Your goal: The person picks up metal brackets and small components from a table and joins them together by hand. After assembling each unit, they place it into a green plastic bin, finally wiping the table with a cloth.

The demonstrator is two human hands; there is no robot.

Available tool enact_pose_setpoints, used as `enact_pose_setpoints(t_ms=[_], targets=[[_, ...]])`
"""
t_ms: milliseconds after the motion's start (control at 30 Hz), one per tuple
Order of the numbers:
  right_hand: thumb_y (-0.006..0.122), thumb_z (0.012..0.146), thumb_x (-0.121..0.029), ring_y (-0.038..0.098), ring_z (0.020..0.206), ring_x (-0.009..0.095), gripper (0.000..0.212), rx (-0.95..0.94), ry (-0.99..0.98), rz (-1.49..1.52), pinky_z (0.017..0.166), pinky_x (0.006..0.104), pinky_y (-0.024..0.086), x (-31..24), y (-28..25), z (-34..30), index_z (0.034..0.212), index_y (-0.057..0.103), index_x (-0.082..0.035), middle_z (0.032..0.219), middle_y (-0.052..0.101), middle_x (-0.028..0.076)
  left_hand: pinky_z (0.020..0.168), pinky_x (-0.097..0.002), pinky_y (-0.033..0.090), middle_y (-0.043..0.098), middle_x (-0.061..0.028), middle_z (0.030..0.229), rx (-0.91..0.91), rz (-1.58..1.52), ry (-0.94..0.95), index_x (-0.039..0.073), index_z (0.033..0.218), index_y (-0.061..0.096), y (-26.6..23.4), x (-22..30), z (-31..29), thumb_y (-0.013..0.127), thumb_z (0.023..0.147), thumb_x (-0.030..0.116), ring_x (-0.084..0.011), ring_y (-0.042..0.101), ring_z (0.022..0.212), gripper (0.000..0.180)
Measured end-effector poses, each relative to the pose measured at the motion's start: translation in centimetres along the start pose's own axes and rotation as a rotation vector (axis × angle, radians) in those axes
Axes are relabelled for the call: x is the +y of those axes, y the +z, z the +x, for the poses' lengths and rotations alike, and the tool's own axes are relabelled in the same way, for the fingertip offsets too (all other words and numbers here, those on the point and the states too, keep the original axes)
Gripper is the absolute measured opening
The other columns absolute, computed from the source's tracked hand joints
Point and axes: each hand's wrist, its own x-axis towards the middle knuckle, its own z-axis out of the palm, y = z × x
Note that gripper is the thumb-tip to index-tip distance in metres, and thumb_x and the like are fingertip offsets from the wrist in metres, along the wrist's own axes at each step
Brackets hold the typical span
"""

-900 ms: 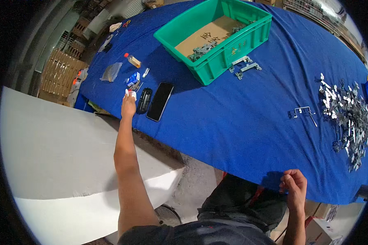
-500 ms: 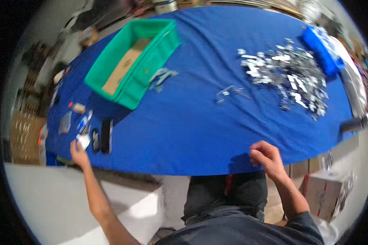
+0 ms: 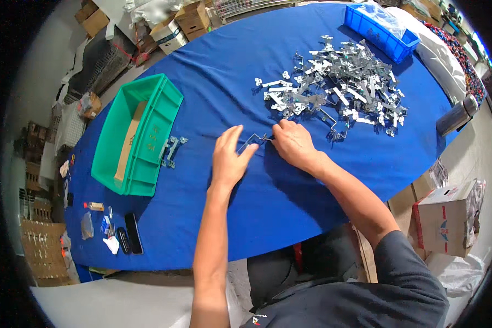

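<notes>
A thin bent metal bracket point(image 3: 256, 140) is between my two hands over the middle of the blue cloth. My right hand point(image 3: 298, 145) is closed, its fingertips pinching the bracket's right end. On the other side, my left hand point(image 3: 229, 160) is open, thumb and fingers apart around the bracket's left part; whether it touches is hard to tell. Beyond my right hand spreads a large pile of similar metal brackets point(image 3: 361, 82). A few more brackets point(image 3: 173, 151) lie to the left, against the green crate point(image 3: 157, 131), which has brown cardboard inside.
A blue crate point(image 3: 382, 34) with clear plastic stands at the far right, and a dark bottle point(image 3: 457, 115) is at the right edge. Near left lie a phone point(image 3: 133, 234), a crumpled white tissue point(image 3: 112, 244) and small items. A carton point(image 3: 445, 218) stands below the table's right side.
My view has turned. My left hand has left the white tissue at the left and come to the middle. My right hand has moved forward from the table edge and taken hold of a bracket.
</notes>
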Motion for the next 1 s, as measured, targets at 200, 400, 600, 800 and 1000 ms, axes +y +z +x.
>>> enact_pose_setpoints(t_ms=[200,400,600,800,1000], targets=[[0.06,0.082,-0.012,0.066,0.082,0.03,0.012,-0.029,-0.061,-0.096,0.07,0.0423,0.053,-0.2,0.4,0.6,0.088,0.063,-0.002,0.086,0.063,0.014,0.082,-0.0394,0.052,0.067,-0.0144,0.102,-0.303,0.044,-0.071,0.004,0.11,0.07,2.7,0.9,2.0,0.075,0.082,0.018,-0.0299,0.065,0.092,0.031],[0.056,0.086,-0.012,0.066,0.082,0.033,0.012,-0.069,-0.118,-0.032,0.071,0.0452,0.054,0.5,-0.3,1.0,0.09,0.06,-0.001,0.087,0.063,0.017,0.075,-0.0366,0.054,0.067,-0.0137,0.091,-0.237,-0.129,-0.174,0.001,0.096,0.069,2.4,1.5,1.6,0.073,0.085,0.012,-0.0285,0.069,0.081,0.016],[0.053,0.09,-0.005,0.067,0.089,0.041,0.012,-0.207,0.069,0.295,0.074,0.0519,0.054,1.6,-0.5,1.4,0.098,0.051,0.003,0.089,0.063,0.023,0.071,-0.0286,0.059,0.069,-0.0084,0.099,-0.086,-1.123,-0.644,0.003,0.107,0.062,2.2,1.3,0.1,0.058,0.102,0.017,-0.0139,0.069,0.081,0.016],[0.059,0.093,-0.009,0.068,0.071,0.034,0.017,0.11,0.086,0.775,0.061,0.0413,0.054,-0.2,0.6,2.2,0.103,0.061,0.006,0.089,0.066,0.018,0.066,-0.0295,0.061,0.069,-0.0107,0.103,-0.121,-1.23,-0.658,0.005,0.109,0.059,1.7,0.3,0.3,0.055,0.104,0.023,-0.0139,0.069,0.079,0.02],[0.058,0.098,-0.015,0.059,0.06,0.011,0.02,-0.033,0.348,1.239,0.057,0.0301,0.049,-1.4,1.9,1.2,0.102,0.064,0.004,0.069,0.061,0.007,0.063,-0.0234,0.055,0.071,-0.0083,0.103,-0.041,-1.071,-0.602,0.003,0.108,0.065,2.7,-0.2,-0.2,0.057,0.103,0.019,-0.0097,0.065,0.078,0.018]])
